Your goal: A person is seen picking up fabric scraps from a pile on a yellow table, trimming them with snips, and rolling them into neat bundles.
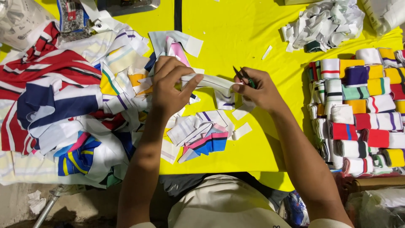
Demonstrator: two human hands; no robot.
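Tabletop (pixel 253 25) yellow — fabric scraps (pixel 63 97) piled | fingers: left hand (pixel 168 86) pinching strip (pixel 211 81), right hand (pixel 259 90) gripping snips (pixel 244 77)

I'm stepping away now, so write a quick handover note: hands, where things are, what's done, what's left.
Left hand: pinching one end of a white striped strip above the yellow table.
Right hand: holding the strip's other end and small snips.
Done: folded strips stacked at right; white offcuts heaped at top right.
Left: loose striped pieces piled at left, a few in front.
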